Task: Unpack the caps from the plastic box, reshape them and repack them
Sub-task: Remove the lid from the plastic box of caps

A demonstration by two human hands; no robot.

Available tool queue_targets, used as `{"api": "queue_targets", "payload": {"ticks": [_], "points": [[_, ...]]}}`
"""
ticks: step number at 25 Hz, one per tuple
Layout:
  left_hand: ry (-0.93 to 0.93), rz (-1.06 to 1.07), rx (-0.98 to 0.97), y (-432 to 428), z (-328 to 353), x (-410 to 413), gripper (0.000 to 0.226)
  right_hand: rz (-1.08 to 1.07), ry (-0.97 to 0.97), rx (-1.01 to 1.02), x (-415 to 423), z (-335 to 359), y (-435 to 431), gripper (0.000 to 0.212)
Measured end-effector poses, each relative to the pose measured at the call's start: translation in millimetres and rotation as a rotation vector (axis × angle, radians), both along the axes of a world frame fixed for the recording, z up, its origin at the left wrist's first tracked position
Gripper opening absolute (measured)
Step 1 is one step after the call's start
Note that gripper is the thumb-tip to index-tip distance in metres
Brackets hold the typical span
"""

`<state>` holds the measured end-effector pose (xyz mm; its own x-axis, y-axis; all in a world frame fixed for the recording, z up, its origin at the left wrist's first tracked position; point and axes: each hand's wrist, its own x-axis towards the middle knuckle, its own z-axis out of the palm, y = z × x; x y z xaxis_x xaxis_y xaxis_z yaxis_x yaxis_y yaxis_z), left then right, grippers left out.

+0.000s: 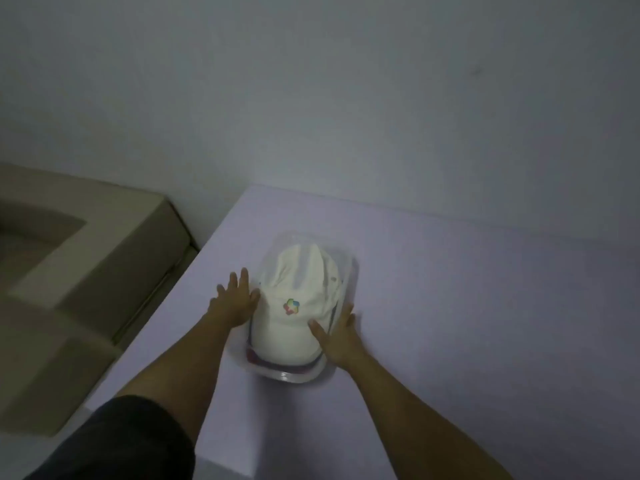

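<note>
White cap, with a multicoloured logo on its front panel, lying uppermost in a clear plastic box. Red and dark edges of further contents show beneath it at the near rim; what they are cannot be told. The box stands on a pale tabletop, near its left edge.

Left hand: flat against the box's left side, fingers straight and spread, grasping nothing. Right hand: against the box's right side, fingers straight along the wall, thumb extended over the cap's near right part, also released.

A dark sleeve covers the left upper arm. A beige sofa stands left of the tabletop; a plain wall rises behind.
</note>
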<state>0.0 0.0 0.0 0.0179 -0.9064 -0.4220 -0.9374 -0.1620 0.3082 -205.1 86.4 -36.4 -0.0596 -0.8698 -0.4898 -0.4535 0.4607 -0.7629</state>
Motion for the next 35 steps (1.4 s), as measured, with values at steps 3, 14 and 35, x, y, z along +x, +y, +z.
{"api": "queue_targets", "payload": {"ticks": [3, 14, 35], "points": [[0.184, 0.062, 0.061, 0, -11, 2, 0.065, -0.047, -0.096, -0.042, 4, -6, 0, 0.091], [0.352, -0.190, -0.127, 60, -3, -107, 0.067, -0.230, 0.046, -0.117, -109, 12, 84, 0.073], [0.387, -0.080, -0.040, 83, -18, -246, 0.065, -0.425, 0.004, -0.020, -212, 0, 150, 0.074]]}}
